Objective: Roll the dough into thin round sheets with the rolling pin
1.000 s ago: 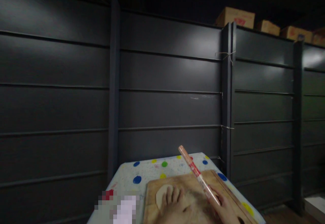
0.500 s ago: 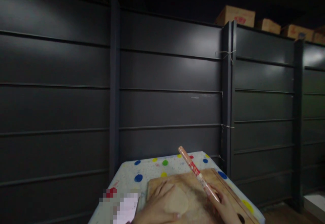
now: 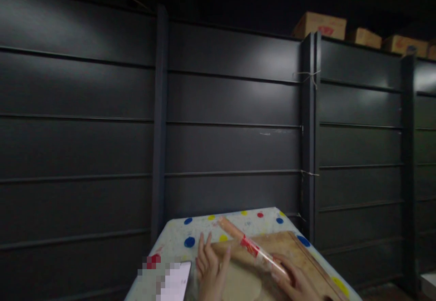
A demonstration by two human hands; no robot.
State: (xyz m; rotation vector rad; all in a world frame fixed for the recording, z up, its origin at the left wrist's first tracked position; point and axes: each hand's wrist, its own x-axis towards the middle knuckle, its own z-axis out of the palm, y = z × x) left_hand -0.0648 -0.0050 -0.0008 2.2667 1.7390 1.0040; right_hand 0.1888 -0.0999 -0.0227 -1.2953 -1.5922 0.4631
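My right hand [image 3: 291,278] is wrapped round the near end of a wooden rolling pin [image 3: 251,247], which carries a red printed label and what looks like clear film. The pin slants up and left above a wooden board [image 3: 299,258]. On the board lies a flat, pale piece of dough [image 3: 242,285], cut off by the bottom of the view. My left hand [image 3: 213,267] is beside the dough at the board's left edge, with fingers stretched up and spread. Nothing shows in it.
A tablecloth with coloured dots [image 3: 177,235] covers the table under the board. A phone [image 3: 180,280], partly pixelated, lies left of my left hand. Dark metal panels [image 3: 231,146] rise behind the table. Cardboard boxes [image 3: 320,26] sit above the panels at the right.
My left hand has come up off the dough and its fingers now point upward. The rolling pin has tilted lower and leftward in my right hand, and the camera view has shifted slightly.
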